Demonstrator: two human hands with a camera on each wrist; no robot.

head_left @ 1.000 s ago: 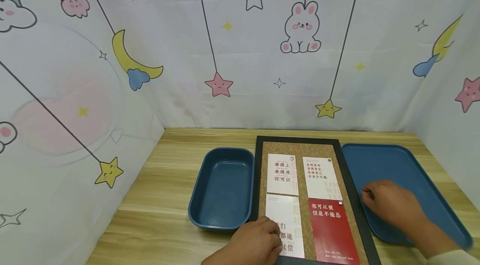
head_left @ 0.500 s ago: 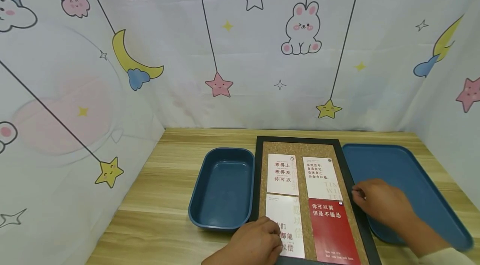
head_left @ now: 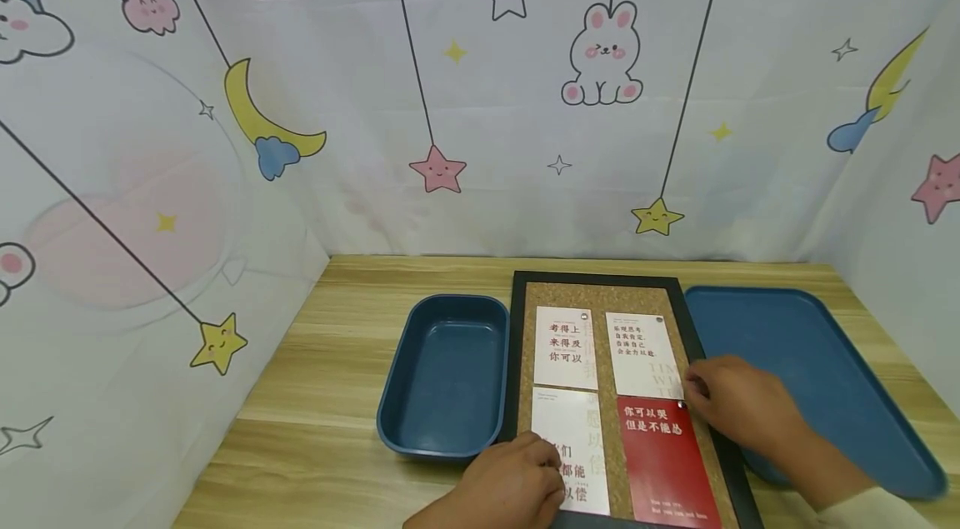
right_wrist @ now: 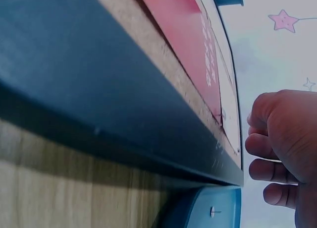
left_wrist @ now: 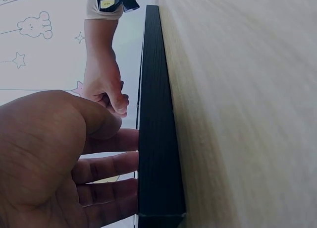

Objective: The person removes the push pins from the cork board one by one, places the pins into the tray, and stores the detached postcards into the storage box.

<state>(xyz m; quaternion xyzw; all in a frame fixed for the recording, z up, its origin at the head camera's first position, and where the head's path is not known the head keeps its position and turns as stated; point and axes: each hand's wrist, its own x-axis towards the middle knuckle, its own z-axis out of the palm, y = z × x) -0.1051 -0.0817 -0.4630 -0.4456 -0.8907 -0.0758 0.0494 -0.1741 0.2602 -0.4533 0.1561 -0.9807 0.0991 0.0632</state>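
Hovering over the edge of a corkboard (head_left: pixel 617 462), the right hand (head_left: pixel 741 402) has a small pin (head_left: pixel 682 405) just left of its fingertips.

The pin sits at the top corner of a red card (head_left: pixel 667 466), whose long side runs from there toward the person, like the board's own. The right hand is clearly the nearer; its fingers are curled in narrow, though whether they pinch anything cannot be told. Well off to its left, the left hand (head_left: pixel 519 479) rests at the frame, holding nothing visible, fingers nearly straight. Right of the right hand lies a blue tray (head_left: pixel 817 354).
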